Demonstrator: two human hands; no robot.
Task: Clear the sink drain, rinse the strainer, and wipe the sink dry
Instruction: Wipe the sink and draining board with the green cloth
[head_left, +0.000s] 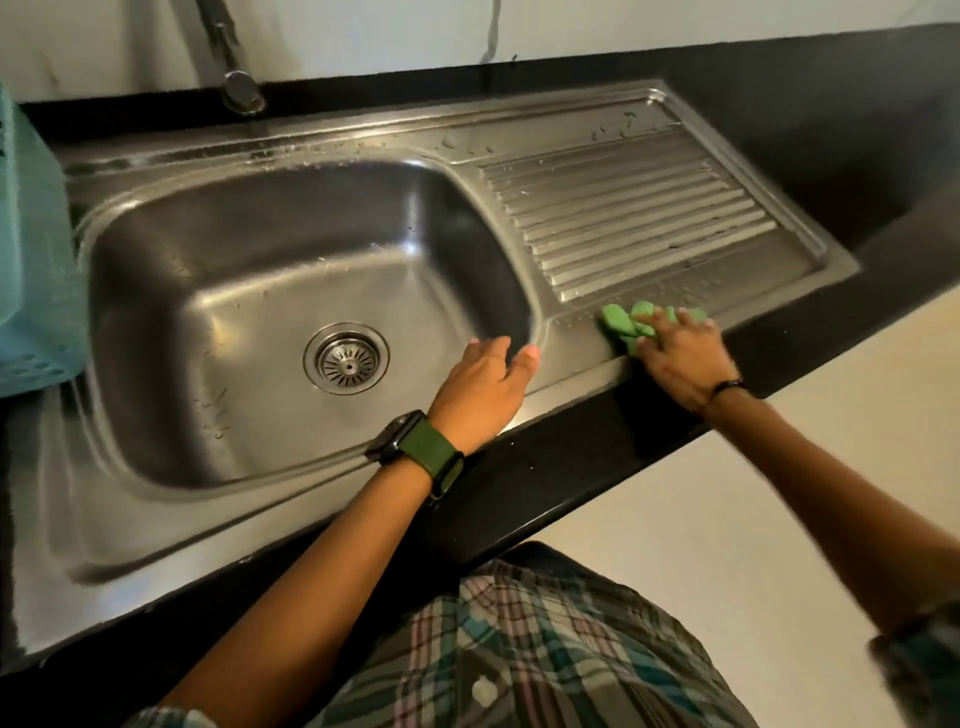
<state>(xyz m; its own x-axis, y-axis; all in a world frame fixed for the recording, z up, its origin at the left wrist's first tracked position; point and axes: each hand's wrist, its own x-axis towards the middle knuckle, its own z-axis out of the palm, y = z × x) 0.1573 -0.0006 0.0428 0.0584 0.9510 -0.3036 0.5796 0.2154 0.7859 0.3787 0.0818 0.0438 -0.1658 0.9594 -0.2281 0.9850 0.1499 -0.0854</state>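
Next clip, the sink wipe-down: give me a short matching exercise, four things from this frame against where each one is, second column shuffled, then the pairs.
Things
1. green cloth
2. strainer
3. left hand
4. teal basket

Places
A. seated in the drain at the bottom of the basin
B. on the counter, left of the sink
C. under the right hand, on the front edge of the drainboard
D. at the basin's front right rim, holding nothing

Pairs: 1-C, 2-A, 3-D, 4-B
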